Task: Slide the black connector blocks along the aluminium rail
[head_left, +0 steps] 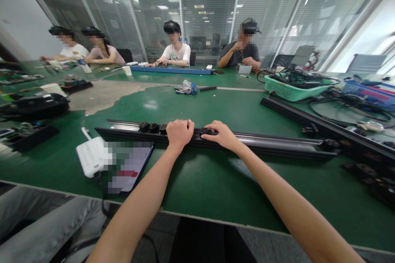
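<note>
A long black rail [271, 143] with a silvery inner channel lies crosswise on the green table in front of me. Several small black blocks [153, 128] sit in its channel, left of my hands. My left hand [180, 133] is closed over the middle of the rail; its fingertips are hidden behind the far side. Just to its right, my right hand [220, 134] holds another black block [203, 132] in the channel between thumb and fingers. The rail's right end carries a dark end piece [329, 144].
Left of my arms lie a white device [92, 155] and a blurred-out phone or tablet [131, 168]. A second black rail [308, 120] slants at right, near a green basket [298, 89] of cables. Gloves [186, 87] lie farther back. Several people sit across the table.
</note>
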`<act>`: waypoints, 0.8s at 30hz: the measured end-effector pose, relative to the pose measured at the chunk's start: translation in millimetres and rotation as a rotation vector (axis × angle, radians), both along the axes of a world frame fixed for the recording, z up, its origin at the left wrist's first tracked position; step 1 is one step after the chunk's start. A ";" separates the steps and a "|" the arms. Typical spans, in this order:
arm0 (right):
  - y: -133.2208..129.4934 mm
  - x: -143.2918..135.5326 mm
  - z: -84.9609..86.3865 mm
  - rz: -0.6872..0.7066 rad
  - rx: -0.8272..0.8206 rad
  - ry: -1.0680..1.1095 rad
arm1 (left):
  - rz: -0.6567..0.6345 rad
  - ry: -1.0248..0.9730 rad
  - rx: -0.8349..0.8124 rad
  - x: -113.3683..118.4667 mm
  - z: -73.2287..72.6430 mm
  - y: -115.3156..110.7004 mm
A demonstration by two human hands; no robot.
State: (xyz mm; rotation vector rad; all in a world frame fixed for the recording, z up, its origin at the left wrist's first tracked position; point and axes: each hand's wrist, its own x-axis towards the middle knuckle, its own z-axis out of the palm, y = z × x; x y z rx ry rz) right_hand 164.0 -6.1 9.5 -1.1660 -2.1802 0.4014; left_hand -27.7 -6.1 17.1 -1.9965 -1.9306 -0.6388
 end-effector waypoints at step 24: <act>0.2 9.3 -0.1 0.052 0.002 0.009 | -0.003 0.008 0.009 0.2 -0.2 0.4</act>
